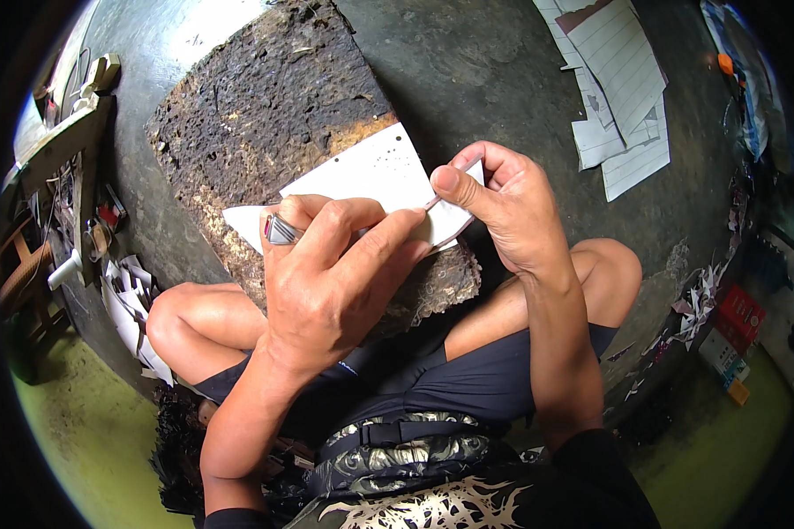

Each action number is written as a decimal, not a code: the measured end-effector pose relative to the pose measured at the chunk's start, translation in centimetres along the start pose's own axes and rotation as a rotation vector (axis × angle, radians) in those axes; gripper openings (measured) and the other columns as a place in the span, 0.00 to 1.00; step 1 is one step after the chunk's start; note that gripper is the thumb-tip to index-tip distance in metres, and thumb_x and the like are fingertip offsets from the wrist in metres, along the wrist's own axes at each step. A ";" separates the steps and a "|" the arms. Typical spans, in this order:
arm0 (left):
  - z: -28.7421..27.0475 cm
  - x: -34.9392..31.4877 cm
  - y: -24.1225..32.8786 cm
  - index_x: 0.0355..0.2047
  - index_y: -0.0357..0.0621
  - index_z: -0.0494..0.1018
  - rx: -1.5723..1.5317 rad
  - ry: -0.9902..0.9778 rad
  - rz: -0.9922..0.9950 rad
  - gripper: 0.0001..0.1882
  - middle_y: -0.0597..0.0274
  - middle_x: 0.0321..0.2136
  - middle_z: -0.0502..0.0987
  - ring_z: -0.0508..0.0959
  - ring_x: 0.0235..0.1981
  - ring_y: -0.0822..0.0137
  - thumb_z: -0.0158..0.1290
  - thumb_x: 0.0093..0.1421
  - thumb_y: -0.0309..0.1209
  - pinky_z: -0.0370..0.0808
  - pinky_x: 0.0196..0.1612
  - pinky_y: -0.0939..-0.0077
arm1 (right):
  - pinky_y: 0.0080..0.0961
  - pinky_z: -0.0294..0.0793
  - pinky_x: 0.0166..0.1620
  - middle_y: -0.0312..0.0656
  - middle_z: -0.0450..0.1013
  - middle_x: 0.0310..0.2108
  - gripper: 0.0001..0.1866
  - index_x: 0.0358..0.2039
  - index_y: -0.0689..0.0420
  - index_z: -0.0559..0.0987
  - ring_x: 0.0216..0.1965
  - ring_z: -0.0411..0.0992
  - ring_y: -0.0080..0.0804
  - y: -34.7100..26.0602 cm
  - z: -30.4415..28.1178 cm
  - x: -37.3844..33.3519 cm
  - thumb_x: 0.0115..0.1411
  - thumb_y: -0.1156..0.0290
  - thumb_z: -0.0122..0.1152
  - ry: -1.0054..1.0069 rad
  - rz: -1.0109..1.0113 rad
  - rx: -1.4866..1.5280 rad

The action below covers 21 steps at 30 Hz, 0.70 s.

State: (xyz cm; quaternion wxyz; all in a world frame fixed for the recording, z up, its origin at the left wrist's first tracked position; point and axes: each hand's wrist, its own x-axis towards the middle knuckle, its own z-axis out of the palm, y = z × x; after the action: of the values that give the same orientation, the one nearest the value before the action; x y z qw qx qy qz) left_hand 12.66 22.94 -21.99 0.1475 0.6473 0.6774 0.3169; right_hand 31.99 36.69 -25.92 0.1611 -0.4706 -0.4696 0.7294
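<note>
A white sheet piece with small dark holes and dots lies over the near part of a rough, dark, pitted slab. My left hand, a ring on one finger, rests across the piece. Its fingers are bent together and press on it near the right edge. My right hand pinches the right corner of the same piece between thumb and fingers. A thin grey line runs along that edge between the two hands; whether it is a strip or a folded border I cannot tell. My left fingertips are partly hidden.
Lined white sheets lie on the dark floor at the far right. White offcuts are piled at the left beside a wooden stand. More scraps and a red packet are at the right. My folded legs flank the slab.
</note>
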 end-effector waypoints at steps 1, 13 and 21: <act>-0.1 0.0 0.1 0.50 0.57 0.89 -0.005 -0.012 -0.013 0.20 0.72 0.40 0.81 0.79 0.39 0.66 0.78 0.57 0.34 0.70 0.43 0.62 | 0.14 0.74 0.41 0.31 0.82 0.35 0.15 0.41 0.58 0.85 0.37 0.75 0.13 0.0 0.0 0.0 0.68 0.63 0.83 -0.004 -0.013 -0.006; -0.8 1.0 -1.0 0.49 0.61 0.89 0.020 -0.029 0.077 0.21 0.73 0.40 0.79 0.78 0.44 0.63 0.79 0.54 0.36 0.63 0.57 0.52 | 0.14 0.74 0.39 0.31 0.82 0.34 0.14 0.41 0.58 0.85 0.35 0.74 0.13 0.4 -0.3 0.5 0.68 0.63 0.83 -0.001 -0.028 -0.067; -0.6 1.0 -1.0 0.48 0.61 0.89 0.007 -0.024 0.076 0.21 0.74 0.41 0.79 0.78 0.44 0.63 0.79 0.53 0.36 0.64 0.56 0.52 | 0.17 0.60 0.30 0.25 0.74 0.27 0.20 0.37 0.59 0.86 0.29 0.65 0.11 1.0 -0.6 1.2 0.67 0.55 0.85 0.007 -0.112 -0.083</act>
State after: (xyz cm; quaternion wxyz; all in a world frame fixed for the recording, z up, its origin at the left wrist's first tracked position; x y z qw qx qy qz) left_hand 11.40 23.85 -22.00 0.1415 0.6767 0.6516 0.3121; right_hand 32.07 37.35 -27.49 0.1839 -0.4522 -0.5245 0.6976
